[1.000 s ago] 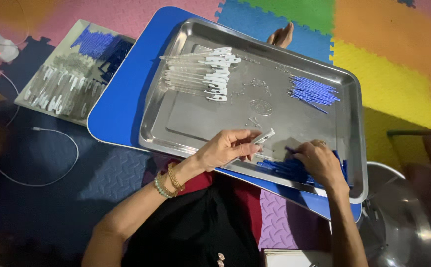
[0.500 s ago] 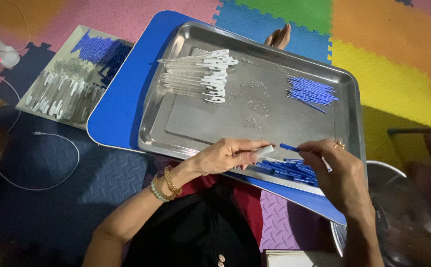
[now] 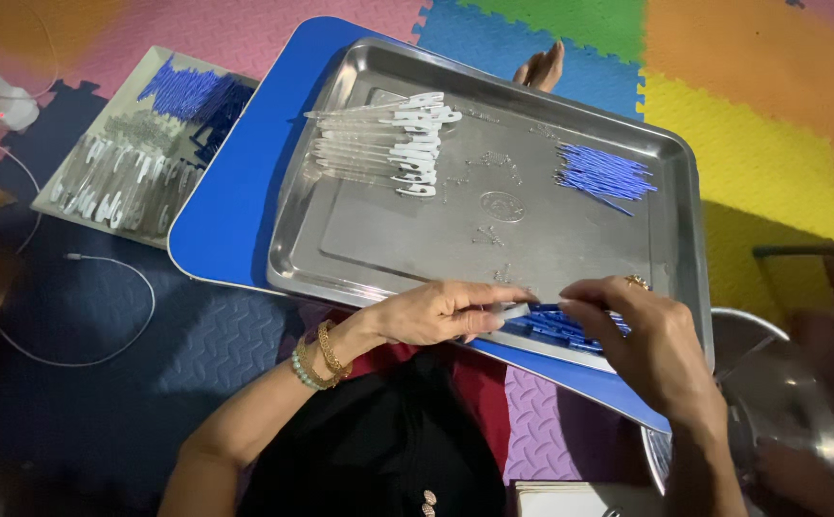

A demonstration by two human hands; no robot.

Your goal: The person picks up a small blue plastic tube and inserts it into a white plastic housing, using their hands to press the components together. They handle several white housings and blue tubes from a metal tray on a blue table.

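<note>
the left hand pinches a small clear piece at the lower edge of the steel tray. the right hand pinches a blue stick and brings it to the piece, above the blue pile. the parts are tiny, so one may slip and fall into the pile, i think.

Silver tray; blue board; multicoloured mat

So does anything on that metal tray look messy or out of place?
Mostly tidy. Only a few tiny bits lie scattered loose across the middle of the rectangular steel tray, apart from the neat clear-and-white pile and blue stick bundle.
</note>
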